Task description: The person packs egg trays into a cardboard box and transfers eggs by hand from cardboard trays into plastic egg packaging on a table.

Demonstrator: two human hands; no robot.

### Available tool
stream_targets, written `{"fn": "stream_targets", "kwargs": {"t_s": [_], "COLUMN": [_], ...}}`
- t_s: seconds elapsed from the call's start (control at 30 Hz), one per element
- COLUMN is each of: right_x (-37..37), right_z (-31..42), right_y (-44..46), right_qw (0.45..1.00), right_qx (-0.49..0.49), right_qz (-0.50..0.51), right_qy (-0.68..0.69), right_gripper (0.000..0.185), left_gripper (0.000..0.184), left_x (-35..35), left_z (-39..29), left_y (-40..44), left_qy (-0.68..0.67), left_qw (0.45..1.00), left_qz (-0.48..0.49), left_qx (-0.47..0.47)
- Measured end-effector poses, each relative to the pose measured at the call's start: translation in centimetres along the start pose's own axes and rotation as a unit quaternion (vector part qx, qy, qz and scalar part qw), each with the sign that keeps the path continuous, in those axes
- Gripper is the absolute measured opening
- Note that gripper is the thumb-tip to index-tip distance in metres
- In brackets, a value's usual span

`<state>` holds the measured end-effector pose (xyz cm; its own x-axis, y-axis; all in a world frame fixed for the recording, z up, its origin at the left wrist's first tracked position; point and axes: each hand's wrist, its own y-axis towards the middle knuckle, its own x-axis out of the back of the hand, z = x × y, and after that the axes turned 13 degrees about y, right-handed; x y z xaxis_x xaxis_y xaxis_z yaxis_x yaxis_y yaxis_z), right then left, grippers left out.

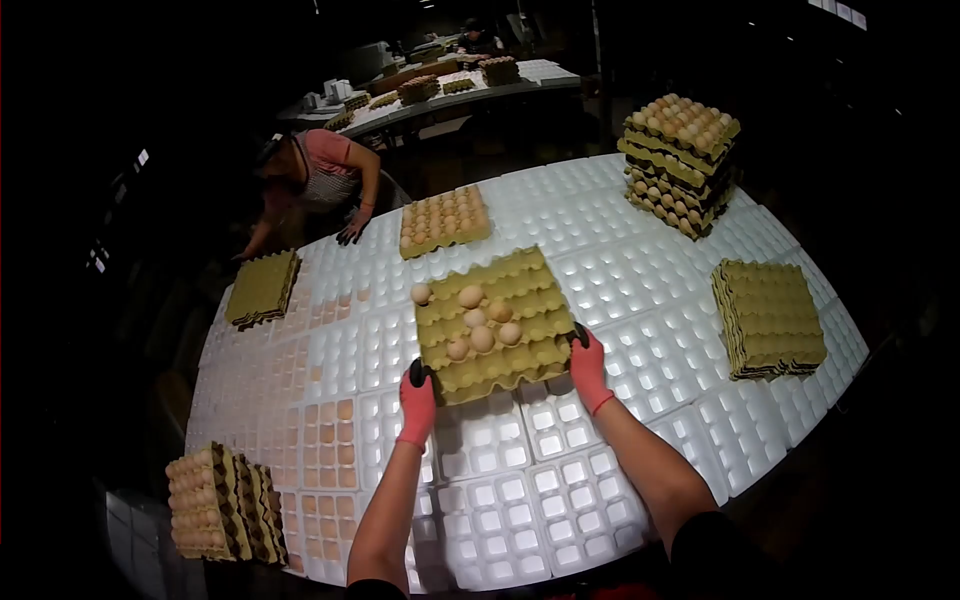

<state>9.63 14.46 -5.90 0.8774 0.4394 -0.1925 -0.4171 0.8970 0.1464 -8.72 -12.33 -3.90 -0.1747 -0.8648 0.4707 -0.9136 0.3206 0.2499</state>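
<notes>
Squarely between my two hands I held an olive-yellow molded-pulp egg tray (535,362), its ridged rows of cups facing up. My left fingers (418,375), black-tipped in a pink glove, gripped the left edge close to the near corner. My right fingers (580,338), gloved the same way, were clamped on the right edge, set a little farther forward. The tray was above a broad spread of white plastic trays with square cups (590,495), and a shadow lay on them just beyond its near edge.

A few smooth pale-tan eggs (482,339) sat in it, mostly grouped around the middle and apart from my fingers; a single pale egg (422,293) was by itself near the far left corner.

Past the far edge stood an olive tray full of tan eggs (443,220). To the far right rose a tall stack of egg-loaded trays (685,165), and nearer on that side was a low pile of olive pulp trays (770,315). On my left, some white-tray cups showed tan contents (328,440); another egg-filled stack (198,505) stood at the near left, and a second olive pile (263,287) lay farther off. Beside that pile, a person in a pink top and striped apron (335,165) leaned over the white trays.
</notes>
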Motion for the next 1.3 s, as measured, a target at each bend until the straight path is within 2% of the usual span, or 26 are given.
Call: {"fn": "stream_targets", "kwargs": {"t_s": [0.03,0.07,0.13,0.23,0.3,0.33,0.4,0.43,0.5,0.53,0.57,0.6,0.63,0.7,0.73,0.77,0.87,0.9,0.93,0.97,1.0,1.03,1.1,1.17,1.23,1.3], "right_x": [2.8,6.1,14.8,27.2,33.2,34.2,35.5,36.2,34.8,33.7,32.0,29.8,27.8,22.0,17.8,13.6,0.8,-4.4,-9.5,-13.9,-18.7,-23.6,-33.1,-41.3,-46.9,-49.7], "right_z": [3.3,3.7,0.8,-0.1,-0.9,0.3,0.5,0.9,3.0,4.1,5.7,8.5,9.3,9.9,11.2,11.2,11.9,13.9,14.6,15.2,16.1,16.5,14.2,14.4,12.6,13.7], "right_y": [-0.3,0.5,2.8,3.9,3.7,2.8,1.9,1.4,-1.1,-2.3,-3.8,-5.3,-6.7,-8.9,-10.9,-12.2,-18.8,-22.2,-25.4,-28.6,-31.9,-35.0,-40.6,-46.3,-52.3,-56.8], "right_qw": [1.000,0.996,0.993,0.990,0.980,0.983,0.985,0.979,0.938,0.900,0.853,0.909,0.934,0.971,0.972,0.973,0.964,0.954,0.946,0.938,0.916,0.891,0.862,0.835,0.819,0.784], "right_qx": [0.004,-0.015,0.037,0.051,0.043,0.035,-0.022,-0.049,0.049,0.103,0.155,0.131,0.113,0.072,0.109,0.099,0.075,0.070,0.037,0.002,-0.005,-0.011,0.023,-0.160,-0.290,-0.308], "right_qz": [-0.019,-0.018,-0.112,-0.133,-0.186,-0.168,-0.090,-0.050,-0.126,-0.154,-0.175,-0.127,-0.091,0.004,0.052,0.104,0.232,0.272,0.309,0.341,0.394,0.445,0.507,0.527,0.487,0.513], "right_qy": [0.002,0.087,0.007,-0.013,-0.053,-0.061,-0.148,-0.194,-0.319,-0.395,-0.467,-0.375,-0.326,-0.227,-0.203,-0.182,-0.109,-0.109,-0.086,-0.067,-0.076,-0.087,0.004,0.012,0.083,0.163], "right_gripper": [0.034,0.034,0.034,0.031,0.030,0.028,0.032,0.035,0.039,0.040,0.041,0.037,0.035,0.032,0.028,0.028,0.025,0.025,0.026,0.028,0.028,0.029,0.032,0.043,0.045,0.041], "left_gripper": [0.039,0.041,0.043,0.038,0.037,0.039,0.044,0.049,0.052,0.050,0.048,0.044,0.041,0.038,0.037,0.037,0.036,0.038,0.035,0.037,0.041,0.045,0.051,0.052,0.053,0.047], "left_x": [-1.6,-4.2,-8.4,-17.3,-21.9,-23.5,-24.3,-24.5,-19.0,-15.5,-11.6,-7.3,-2.8,5.2,9.5,13.9,29.0,34.6,40.3,46.1,51.9,56.4,66.1,72.4,76.7,79.0], "left_z": [-4.0,-5.0,-9.8,-11.9,-12.2,-11.7,-10.7,-9.0,-10.3,-10.8,-11.0,-11.1,-10.8,-9.0,-7.5,-6.1,-3.3,-1.8,-1.6,-0.2,0.5,5.8,11.5,13.8,15.9,23.0], "left_y": [-1.4,-2.2,-4.9,-8.9,-10.9,-11.9,-13.6,-14.0,-16.3,-16.8,-17.4,-17.8,-18.3,-20.7,-21.8,-22.9,-25.9,-26.5,-27.2,-27.3,-27.7,-29.1,-28.8,-27.7,-24.5,-20.5], "left_qy": [0.059,0.077,0.085,-0.003,-0.054,-0.038,0.017,0.046,0.140,0.091,0.044,0.050,0.057,0.116,0.121,0.125,0.167,0.177,0.191,0.246,0.280,0.331,0.345,0.413,0.439,0.503], "left_qw": [0.998,0.996,0.985,0.979,0.948,0.944,0.932,0.934,0.954,0.947,0.936,0.912,0.888,0.886,0.894,0.902,0.947,0.957,0.969,0.962,0.959,0.924,0.886,0.831,0.833,0.813], "left_qz": [0.017,0.049,0.134,0.182,0.311,0.329,0.360,0.355,0.239,0.293,0.342,0.396,0.442,0.412,0.396,0.380,0.240,0.170,0.083,0.026,-0.030,-0.188,-0.308,-0.344,-0.307,-0.274], "left_qx": [0.024,-0.025,-0.074,-0.091,-0.032,-0.006,0.028,0.002,-0.113,-0.096,-0.074,-0.098,-0.116,-0.178,-0.170,-0.164,-0.131,-0.155,-0.129,-0.114,-0.035,-0.038,0.049,0.143,0.138,0.102]}}
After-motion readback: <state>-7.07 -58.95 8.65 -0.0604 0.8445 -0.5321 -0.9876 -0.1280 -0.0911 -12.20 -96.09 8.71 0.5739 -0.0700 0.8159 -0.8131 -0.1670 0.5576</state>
